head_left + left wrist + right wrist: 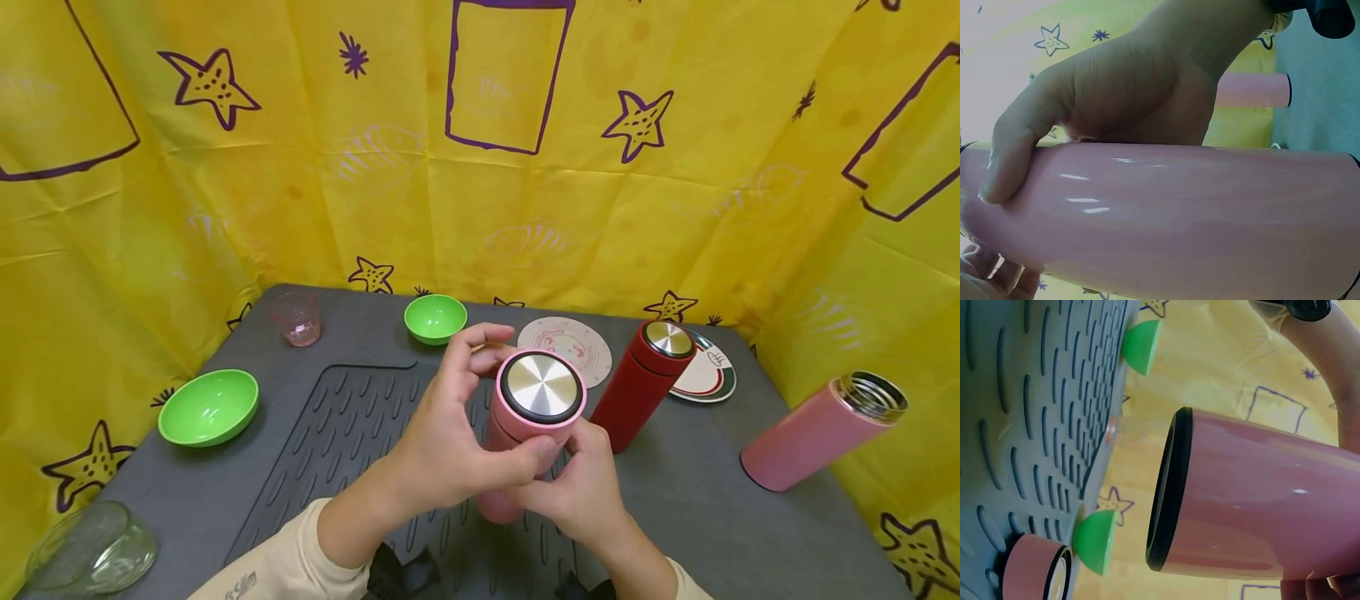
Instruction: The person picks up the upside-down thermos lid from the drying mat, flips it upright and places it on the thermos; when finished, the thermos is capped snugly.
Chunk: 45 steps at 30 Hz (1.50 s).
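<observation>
Gray ribbed mat (330,433) underneath. Pink flask (525,425) lifted above mat centre, metal lid (542,386) facing camera, gripped by both: left hand (442,442) wrapped round upper body, thumb across; right hand (581,487) curled round lower part. Red flask (641,379) just behind, second pink flask (821,429) far right.

Pink flask (525,417): glossy cylinder with a brushed-metal lid top ringed in black. Lid on. Held off the grey mat, tilted, lid end toward the head camera, above mat centre.
</observation>
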Available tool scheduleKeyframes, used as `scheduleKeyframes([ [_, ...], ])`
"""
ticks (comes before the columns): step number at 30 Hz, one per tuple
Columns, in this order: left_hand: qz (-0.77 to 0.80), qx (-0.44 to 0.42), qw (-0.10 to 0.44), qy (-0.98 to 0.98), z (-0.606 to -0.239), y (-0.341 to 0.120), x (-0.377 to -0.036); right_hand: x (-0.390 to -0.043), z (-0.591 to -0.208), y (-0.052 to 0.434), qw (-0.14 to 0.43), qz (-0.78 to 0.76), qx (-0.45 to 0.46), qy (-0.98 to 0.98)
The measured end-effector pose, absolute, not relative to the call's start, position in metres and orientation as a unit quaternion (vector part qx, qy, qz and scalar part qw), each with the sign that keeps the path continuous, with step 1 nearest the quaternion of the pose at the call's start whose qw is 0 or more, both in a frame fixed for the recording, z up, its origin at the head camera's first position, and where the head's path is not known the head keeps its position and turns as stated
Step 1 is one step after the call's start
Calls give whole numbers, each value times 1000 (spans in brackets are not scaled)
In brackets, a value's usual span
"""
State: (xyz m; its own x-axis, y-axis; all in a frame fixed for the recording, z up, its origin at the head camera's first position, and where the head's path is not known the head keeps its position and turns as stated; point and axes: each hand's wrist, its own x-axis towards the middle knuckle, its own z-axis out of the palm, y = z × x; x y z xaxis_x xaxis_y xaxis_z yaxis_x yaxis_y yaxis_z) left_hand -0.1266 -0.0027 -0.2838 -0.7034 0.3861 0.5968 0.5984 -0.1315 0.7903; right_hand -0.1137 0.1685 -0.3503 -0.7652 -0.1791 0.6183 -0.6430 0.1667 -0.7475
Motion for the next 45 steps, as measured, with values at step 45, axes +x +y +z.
scheduleKeyframes([
  [45,-620,-463,99,-626,-277,-3,-130,-104,-343,169,209,577,276,-740],
])
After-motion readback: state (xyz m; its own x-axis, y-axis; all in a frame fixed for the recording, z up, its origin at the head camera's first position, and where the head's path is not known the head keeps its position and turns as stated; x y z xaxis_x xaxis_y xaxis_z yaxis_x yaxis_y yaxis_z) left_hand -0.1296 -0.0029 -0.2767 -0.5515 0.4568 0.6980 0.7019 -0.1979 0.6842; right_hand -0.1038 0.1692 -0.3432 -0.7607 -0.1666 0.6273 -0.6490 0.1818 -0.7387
